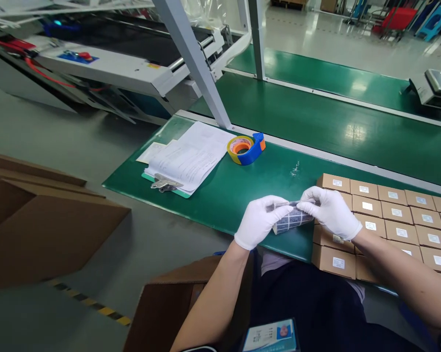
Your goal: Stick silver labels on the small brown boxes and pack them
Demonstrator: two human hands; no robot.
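Between my two white-gloved hands is a roll of printed labels (pixel 292 220), with dark rectangles in a grid on its curved face. My left hand (pixel 261 220) pinches its left end with thumb and forefinger. At the top right edge, the thumb and fingers of my right hand (pixel 328 210) are closed on the same roll. The roll is held at the near edge of the green table (pixel 279 181). Just right of it, rows of small brown cardboard boxes (pixel 338 254) with white labels stand close together, partly behind my right hand and forearm.
A clipboard with papers (pixel 194 156) and a tape dispenser (pixel 251 150) lie on the table. Open cardboard cartons (pixel 59 234) stand at the left and below. A grey post (pixel 194 58) rises by a green conveyor belt (pixel 315 112); a scale (pixel 432 90) sits far right.
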